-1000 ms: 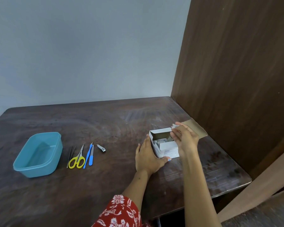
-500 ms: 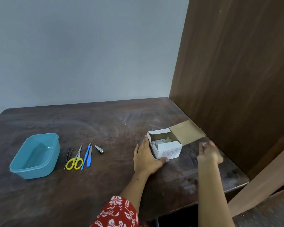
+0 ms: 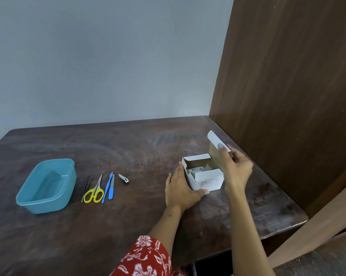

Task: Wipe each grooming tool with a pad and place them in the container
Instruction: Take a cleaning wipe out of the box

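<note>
Right of centre, the small white cardboard box (image 3: 205, 176) holds white pads (image 3: 196, 169); the left hand (image 3: 180, 191) lies flat against its side, the right hand (image 3: 237, 168) pinches its raised lid flap (image 3: 216, 145). At lower left, the teal plastic container (image 3: 46, 186) sits apart.

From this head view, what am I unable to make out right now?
- Pads in the white box: pale shapes only, walls hide most; no count.
- Box label print: too small to read.
- Right hand grip on the box flap: whether it also holds a pad, hidden.
- Tweezers and nail clipper: too small for detail.
</note>
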`<state>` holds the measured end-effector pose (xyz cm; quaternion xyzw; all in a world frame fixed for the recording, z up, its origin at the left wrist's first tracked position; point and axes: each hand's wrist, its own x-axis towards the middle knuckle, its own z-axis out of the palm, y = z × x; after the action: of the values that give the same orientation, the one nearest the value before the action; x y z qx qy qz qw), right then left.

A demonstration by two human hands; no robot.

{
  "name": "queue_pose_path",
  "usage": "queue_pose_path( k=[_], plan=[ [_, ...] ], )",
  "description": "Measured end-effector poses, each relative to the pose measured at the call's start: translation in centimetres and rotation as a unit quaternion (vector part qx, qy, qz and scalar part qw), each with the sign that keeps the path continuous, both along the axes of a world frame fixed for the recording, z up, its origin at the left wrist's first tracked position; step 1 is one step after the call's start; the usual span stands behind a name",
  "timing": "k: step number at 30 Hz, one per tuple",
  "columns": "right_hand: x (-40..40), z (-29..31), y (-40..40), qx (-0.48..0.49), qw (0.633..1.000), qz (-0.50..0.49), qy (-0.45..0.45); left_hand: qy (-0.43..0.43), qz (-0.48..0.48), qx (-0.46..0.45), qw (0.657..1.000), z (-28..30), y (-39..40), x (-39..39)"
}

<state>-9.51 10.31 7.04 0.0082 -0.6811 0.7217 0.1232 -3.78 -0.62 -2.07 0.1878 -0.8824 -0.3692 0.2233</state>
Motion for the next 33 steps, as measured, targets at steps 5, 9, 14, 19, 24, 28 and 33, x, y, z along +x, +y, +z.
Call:
queue_pose_path(
  k=[5, 9, 14, 19, 24, 28, 33],
  plan=[
    [1.3, -1.2, -1.0, 0.137, 0.983, 0.028, 0.119, -0.006, -0.001, 0.006, 1.0, -0.1, -0.1, -0.2],
    [1.6, -2.2, -1.5, 0.214, 0.961, 0.039, 0.169, -0.006, -0.005, -0.002, 1.0, 0.0, 0.0, -0.2],
    [1.7, -3.0, -1.9, 0.272, 0.94, 0.053, 0.199, 0.006, -0.008, 0.0, 1.0, 0.0, 0.1, -0.1],
    [1.6, -3.5, -1.9, 0.326, 0.923, 0.082, 0.186, 0.003, -0.006, 0.0, 1.0, -0.1, 0.1, -0.2],
    [1.5, -3.5, -2.0, 0.361, 0.909, 0.102, 0.179, -0.002, -0.008, -0.006, 1.0, 0.1, 0.1, -0.2],
    [1.4, -3.3, -2.1, 0.387, 0.897, 0.115, 0.181, -0.005, -0.006, -0.008, 1.0, 0.4, 0.2, 0.1],
    [1.7, -2.7, -2.1, 0.36, 0.908, 0.13, 0.171, -0.016, -0.016, -0.003, 1.0, 0.5, 0.1, 0.2]
  ],
)
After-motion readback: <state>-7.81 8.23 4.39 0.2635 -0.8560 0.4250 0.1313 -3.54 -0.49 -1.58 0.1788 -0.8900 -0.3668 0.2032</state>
